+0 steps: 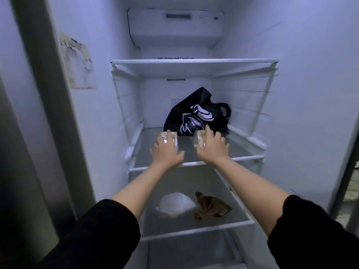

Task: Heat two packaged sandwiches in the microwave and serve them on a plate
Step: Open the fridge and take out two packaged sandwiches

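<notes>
I look into an open fridge. Two sandwiches in clear plastic wrap stand on the middle glass shelf (242,158). My left hand (167,151) is wrapped over the left packaged sandwich (168,139), fingers curled on its top. My right hand (212,145) lies over the right packaged sandwich (200,140), thumb and fingers around it. Both packages are partly hidden by my hands. The picture is slightly blurred.
A black tote bag (198,113) with a white print stands behind the sandwiches. On the shelf below lie a white bag (175,204) and a crumpled brown paper bag (210,206). The upper shelf (194,63) hangs overhead. Fridge walls close in on both sides.
</notes>
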`<state>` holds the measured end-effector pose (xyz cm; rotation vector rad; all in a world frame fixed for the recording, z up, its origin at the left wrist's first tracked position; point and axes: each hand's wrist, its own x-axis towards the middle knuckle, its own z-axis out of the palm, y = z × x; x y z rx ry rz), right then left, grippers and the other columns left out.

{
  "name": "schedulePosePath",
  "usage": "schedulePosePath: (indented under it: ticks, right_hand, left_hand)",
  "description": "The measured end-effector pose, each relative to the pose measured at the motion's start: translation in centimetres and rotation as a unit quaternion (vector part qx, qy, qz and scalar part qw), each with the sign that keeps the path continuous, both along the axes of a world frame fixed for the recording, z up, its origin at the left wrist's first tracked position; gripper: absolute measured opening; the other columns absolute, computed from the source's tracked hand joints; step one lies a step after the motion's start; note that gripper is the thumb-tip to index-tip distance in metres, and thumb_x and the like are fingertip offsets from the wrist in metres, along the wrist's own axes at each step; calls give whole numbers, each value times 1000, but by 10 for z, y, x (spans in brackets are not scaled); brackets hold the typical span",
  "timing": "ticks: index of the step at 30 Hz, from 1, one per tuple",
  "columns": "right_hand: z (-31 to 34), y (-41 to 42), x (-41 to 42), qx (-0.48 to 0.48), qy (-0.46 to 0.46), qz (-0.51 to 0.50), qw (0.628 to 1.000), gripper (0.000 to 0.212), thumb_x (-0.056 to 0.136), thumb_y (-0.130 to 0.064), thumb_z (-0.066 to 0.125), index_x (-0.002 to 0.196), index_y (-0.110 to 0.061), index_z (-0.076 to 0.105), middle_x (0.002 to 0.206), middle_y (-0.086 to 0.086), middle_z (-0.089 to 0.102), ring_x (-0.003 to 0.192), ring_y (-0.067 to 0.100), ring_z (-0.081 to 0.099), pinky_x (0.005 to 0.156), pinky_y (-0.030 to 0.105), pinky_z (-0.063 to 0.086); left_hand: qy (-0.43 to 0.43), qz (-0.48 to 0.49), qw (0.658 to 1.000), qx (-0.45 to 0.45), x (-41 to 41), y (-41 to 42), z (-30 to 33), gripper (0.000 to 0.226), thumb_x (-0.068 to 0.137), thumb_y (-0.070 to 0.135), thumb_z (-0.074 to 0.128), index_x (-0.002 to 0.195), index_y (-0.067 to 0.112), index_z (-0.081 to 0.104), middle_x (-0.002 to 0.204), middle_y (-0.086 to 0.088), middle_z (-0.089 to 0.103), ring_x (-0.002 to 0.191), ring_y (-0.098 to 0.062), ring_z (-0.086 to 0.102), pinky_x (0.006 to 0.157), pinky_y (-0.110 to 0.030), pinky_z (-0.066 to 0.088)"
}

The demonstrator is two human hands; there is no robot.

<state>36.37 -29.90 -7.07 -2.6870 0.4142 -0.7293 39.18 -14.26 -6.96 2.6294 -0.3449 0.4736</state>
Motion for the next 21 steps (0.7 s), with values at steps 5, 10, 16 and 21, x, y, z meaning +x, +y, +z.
schedulePosePath:
  ticks: [5, 10, 16, 21]
  right_hand:
    - [0, 1, 30, 68, 61, 7, 996, 97, 80, -55, 60, 149, -35, -4, 146, 20, 19, 126, 42, 37, 102, 52, 35]
    - [0, 4, 36, 95, 107, -20, 990, 113, 69, -55, 70, 147, -41, -10, 147, 17, 14, 126, 39, 38, 100, 47, 38]
    - [5, 6, 26, 137, 92, -25, 986, 101, 67, -38, 72, 144, -41, 6, 137, 13, 27, 120, 39, 42, 95, 42, 41]
    - [18, 7, 8, 152, 69, -28, 986, 88, 56, -35, 70, 131, -39, 23, 130, 9, 40, 115, 35, 48, 79, 35, 39]
  left_hand:
    - [91, 4, 995, -50, 33, -6, 1, 113, 70, 58, 70, 149, 30, -6, 151, -25, 16, 139, -39, 23, 111, -49, 29]
    - [136, 2, 985, -105, 42, -6, 1, 125, 57, 49, 81, 147, 38, -5, 144, -20, 31, 134, -34, 31, 108, -45, 36]
    - [138, 20, 987, -84, 38, -3, 8, 120, 55, 41, 79, 146, 38, 1, 139, -6, 46, 128, -34, 40, 104, -45, 39]
    - [125, 25, 984, -124, 17, 3, 17, 113, 50, 44, 74, 145, 36, 12, 133, -8, 51, 122, -34, 46, 99, -42, 44]
